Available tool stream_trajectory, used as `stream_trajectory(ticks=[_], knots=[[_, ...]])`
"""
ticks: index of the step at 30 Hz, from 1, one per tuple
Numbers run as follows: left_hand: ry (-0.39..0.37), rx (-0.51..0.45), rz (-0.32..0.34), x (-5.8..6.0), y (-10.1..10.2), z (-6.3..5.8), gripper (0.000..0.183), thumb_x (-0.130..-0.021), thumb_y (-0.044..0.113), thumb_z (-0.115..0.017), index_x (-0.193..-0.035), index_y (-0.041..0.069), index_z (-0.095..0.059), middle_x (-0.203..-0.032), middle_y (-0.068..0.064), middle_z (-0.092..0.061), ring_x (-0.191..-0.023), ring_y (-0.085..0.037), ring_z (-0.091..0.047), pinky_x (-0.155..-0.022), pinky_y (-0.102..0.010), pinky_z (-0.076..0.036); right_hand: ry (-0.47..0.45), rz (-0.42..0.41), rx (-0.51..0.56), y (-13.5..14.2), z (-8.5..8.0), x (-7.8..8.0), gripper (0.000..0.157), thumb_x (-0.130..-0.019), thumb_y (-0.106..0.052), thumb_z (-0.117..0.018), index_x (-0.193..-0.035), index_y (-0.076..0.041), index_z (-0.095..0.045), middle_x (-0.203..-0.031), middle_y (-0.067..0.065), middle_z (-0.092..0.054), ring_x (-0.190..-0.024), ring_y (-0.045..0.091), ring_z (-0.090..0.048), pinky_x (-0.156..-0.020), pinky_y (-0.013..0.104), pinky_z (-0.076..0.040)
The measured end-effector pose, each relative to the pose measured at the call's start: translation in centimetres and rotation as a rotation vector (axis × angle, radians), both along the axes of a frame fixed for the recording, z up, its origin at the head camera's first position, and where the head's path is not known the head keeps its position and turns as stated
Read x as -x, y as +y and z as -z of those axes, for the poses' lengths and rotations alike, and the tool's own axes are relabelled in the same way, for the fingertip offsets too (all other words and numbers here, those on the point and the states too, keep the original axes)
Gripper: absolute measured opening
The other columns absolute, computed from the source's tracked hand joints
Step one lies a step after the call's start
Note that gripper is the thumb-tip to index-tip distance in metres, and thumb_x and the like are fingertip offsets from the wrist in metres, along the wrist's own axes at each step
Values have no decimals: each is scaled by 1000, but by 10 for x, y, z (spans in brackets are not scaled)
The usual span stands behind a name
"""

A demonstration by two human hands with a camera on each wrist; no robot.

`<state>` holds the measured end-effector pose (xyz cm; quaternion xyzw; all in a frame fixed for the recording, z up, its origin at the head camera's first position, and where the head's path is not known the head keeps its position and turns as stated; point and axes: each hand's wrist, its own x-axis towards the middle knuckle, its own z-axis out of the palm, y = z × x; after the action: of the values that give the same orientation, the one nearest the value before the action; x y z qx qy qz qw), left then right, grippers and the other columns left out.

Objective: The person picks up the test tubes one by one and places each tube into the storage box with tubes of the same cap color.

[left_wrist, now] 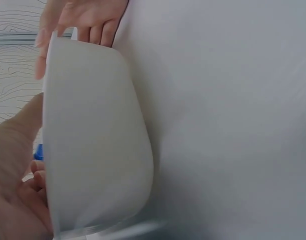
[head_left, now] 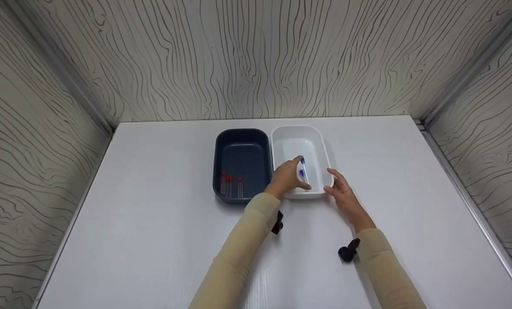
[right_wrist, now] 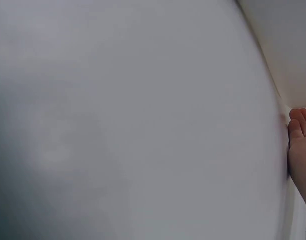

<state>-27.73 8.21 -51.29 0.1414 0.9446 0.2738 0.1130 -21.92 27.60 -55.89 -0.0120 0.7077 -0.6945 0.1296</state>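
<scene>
In the head view my left hand reaches into the white box from the left. It pinches a clear test tube with a blue cap between thumb and finger, near the tube's two ends. A second blue cap shows beside that tube, partly hidden. My right hand holds the near right corner of the white box, thumb and fingers about the corner. In the left wrist view the box's outer wall covers much of the left fingers, and a bit of blue shows beside them.
A dark blue box stands directly left of the white one. Several clear tubes with red caps lie in its near end. Both boxes stand on a white table, with wood-patterned panels behind and at the sides.
</scene>
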Motion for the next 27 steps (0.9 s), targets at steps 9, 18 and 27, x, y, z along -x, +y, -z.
stream_trajectory(ticks=[9, 18, 27], knots=[[43, 173, 26, -1, 2, 6, 91, -64, 41, -82, -140, 18, -38, -129, -4, -59, -117, -17, -58, -102, -28, -46, -4, 20, 2, 0, 15, 7, 65, -92, -20, -55, -146, -22, -18, -158, 10, 3, -147, 28, 4, -120, 49, -2], [105, 281, 45, 0, 2, 7, 88, -65, 44, -80, -139, 20, -40, -123, -2, -63, -110, -17, -62, -92, -30, -51, 11, 25, -4, -2, 15, 10, 63, -92, -18, -54, -145, -21, -20, -158, 12, 1, -147, 29, 1, -120, 50, -4], [104, 231, 40, -3, 3, 5, 87, -66, 49, -77, -139, 23, -39, -130, 0, -59, -116, -14, -59, -97, -29, -49, 17, 15, 19, -1, 13, 10, 62, -94, -12, -51, -145, -16, -17, -158, 14, 1, -147, 26, 2, -121, 40, -9]])
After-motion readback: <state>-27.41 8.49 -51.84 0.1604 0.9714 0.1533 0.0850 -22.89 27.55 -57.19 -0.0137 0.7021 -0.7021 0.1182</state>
